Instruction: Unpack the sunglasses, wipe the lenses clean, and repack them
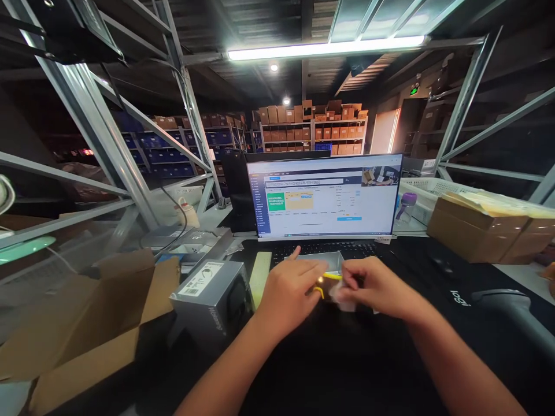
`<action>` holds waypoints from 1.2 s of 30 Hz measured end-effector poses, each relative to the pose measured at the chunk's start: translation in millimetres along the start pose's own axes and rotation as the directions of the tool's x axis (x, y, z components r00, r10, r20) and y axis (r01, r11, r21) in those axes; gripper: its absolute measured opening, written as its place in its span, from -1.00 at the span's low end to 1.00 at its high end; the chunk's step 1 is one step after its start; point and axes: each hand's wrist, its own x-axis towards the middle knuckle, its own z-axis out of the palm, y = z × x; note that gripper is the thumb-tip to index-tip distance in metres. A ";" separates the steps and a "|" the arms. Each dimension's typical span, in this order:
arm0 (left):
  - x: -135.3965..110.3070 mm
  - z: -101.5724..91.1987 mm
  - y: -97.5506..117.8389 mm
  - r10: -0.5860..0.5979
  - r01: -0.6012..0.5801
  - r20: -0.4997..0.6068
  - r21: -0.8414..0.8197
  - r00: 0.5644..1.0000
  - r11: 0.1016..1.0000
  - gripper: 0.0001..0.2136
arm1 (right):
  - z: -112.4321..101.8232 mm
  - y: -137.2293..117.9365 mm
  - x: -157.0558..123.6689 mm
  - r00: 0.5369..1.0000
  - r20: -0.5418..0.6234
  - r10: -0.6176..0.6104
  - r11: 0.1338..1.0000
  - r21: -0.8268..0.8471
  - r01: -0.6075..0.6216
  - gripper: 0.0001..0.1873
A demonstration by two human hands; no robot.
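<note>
A small dark item with yellow edging is gripped by my left hand, its shape mostly covered by the fingers. My right hand pinches a crumpled whitish piece against the item's right side; blur hides whether it is tissue or plastic. Just behind both hands, an open grey box lies by the keyboard. Left of my left hand stands a pale yellow-green block or box. Beside that is a closed grey product box with a white label on top.
An open cardboard carton takes up the left of the desk. A lit monitor stands ahead. On the right are a barcode scanner, a dark mouse, a carton of padded envelopes and a purple-capped bottle.
</note>
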 end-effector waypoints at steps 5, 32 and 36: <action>0.5 -2.4 -5.5 0.064 -0.063 -0.035 0.039 0.997 0.997 -0.71 | 22.7 -4.9 7.6 0.978 -0.207 -0.037 0.994 -0.104 0.015 -0.58; 0.6 -7.3 -9.6 0.083 -0.083 0.016 0.044 0.996 0.996 -0.64 | 37.1 -13.7 11.2 0.973 -0.230 0.013 0.999 0.040 -0.003 -0.63; 0.2 -11.3 -4.6 -0.201 0.232 -0.160 0.205 0.966 0.951 -0.38 | 12.4 3.0 10.5 0.959 -0.249 0.139 0.918 0.396 -0.030 -0.65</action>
